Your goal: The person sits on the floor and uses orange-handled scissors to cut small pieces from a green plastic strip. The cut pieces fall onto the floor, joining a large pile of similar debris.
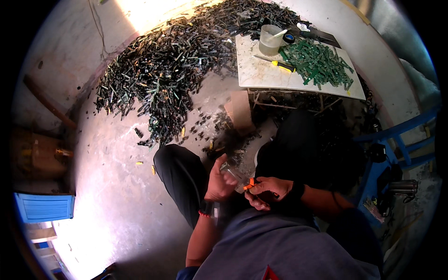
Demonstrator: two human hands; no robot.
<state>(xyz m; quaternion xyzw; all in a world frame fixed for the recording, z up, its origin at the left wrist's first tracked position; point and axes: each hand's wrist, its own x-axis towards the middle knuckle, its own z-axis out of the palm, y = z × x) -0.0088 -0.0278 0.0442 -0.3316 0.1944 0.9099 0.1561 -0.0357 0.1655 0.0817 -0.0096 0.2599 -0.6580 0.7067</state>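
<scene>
Sits bent forward with the left knee [176, 161] and the right knee [296, 135] spread, working in the gap just before the belly. Clamps the fingers of the right hand [270, 187] on a small orange piece [251, 184], at the tips of thumb and forefinger. Holds the left hand [220, 181] near it, thumb raised, with a blurred see-through thing [237, 176] between the two hands; cannot tell from the blur whether to call that left grip apart or clamped. Faces, beyond the right knee, the front edge of a white board [249, 78], bare along its left side and near corner. Has on it a yellow-handled tool [285, 66] close to a pile of green strips [317, 64], and a translucent cup [269, 43] near the far edge. Meets a big heap of dark strips [158, 74] ahead and to the left, spilling in a tongue toward the left knee, and a brown cardboard piece [240, 112] leaning just under the board's left edge. Has the widest open room on the bare floor [116, 172] at the left; is hemmed in at the right by a blue chair [371, 179], crowded with dark objects.
</scene>
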